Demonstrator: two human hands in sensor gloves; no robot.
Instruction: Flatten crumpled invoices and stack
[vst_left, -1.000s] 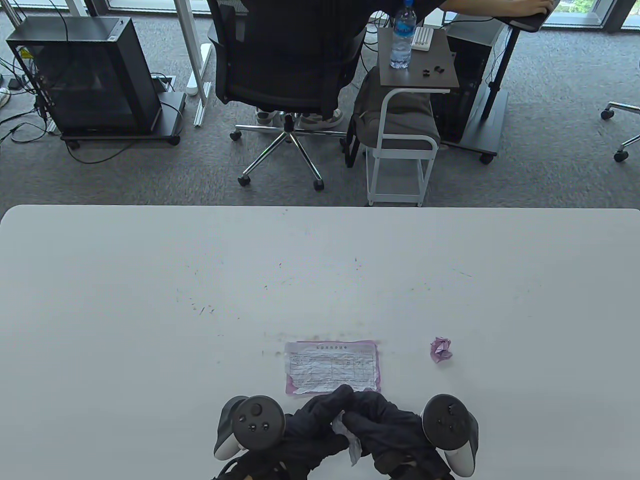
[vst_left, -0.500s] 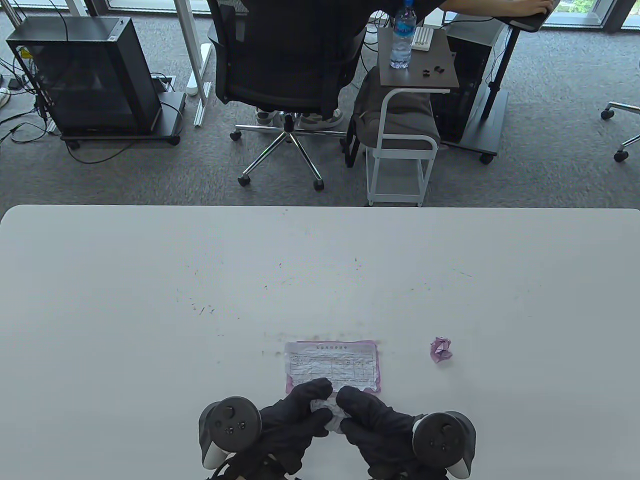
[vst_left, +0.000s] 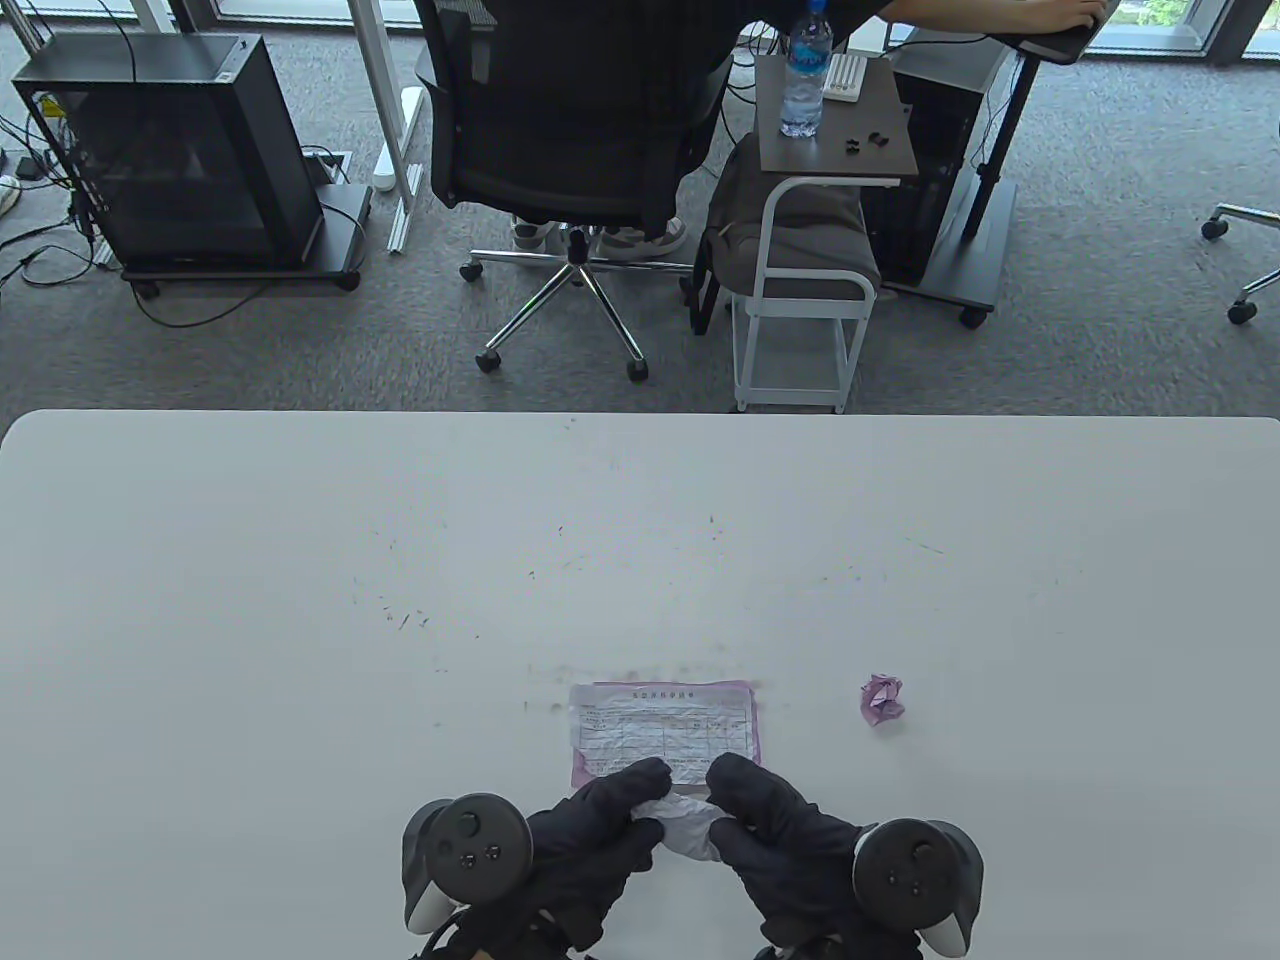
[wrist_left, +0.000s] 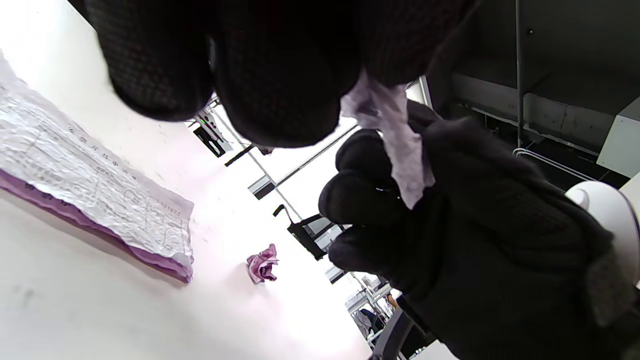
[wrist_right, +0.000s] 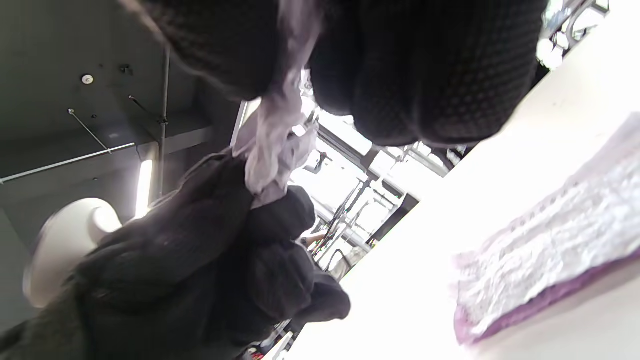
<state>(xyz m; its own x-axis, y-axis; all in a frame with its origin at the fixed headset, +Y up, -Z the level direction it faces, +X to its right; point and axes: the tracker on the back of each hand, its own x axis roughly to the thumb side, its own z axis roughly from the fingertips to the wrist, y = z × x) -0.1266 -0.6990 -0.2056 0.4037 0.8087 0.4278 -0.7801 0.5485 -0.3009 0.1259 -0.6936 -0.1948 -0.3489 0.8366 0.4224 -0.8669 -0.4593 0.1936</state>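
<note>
A flattened pink-edged invoice (vst_left: 663, 732) lies on the white table (vst_left: 300, 600) near its front edge; it also shows as the flat sheet (wrist_left: 90, 185) in the left wrist view and the flat sheet (wrist_right: 545, 250) in the right wrist view. Just in front of it both gloved hands hold a crumpled pale invoice (vst_left: 688, 822) between them. My left hand (vst_left: 610, 815) pinches its left side, my right hand (vst_left: 760, 815) its right side, and the paper (wrist_left: 395, 130) stretches between the fingers (wrist_right: 275, 140). A small crumpled pink ball (vst_left: 882, 698) sits to the right, apart from both hands; the same ball (wrist_left: 262, 263) appears in the left wrist view.
Beyond the table's far edge stand a black office chair (vst_left: 570, 130) with a seated person, a small side table (vst_left: 835, 140) with a water bottle (vst_left: 805, 75), and a black computer case (vst_left: 170, 150) on the carpet.
The hands turned palm-down over the crumpled paper, then the right hand moved rightward, spreading the sheet wider between them. The flat invoice and the pink ball stayed put.
</note>
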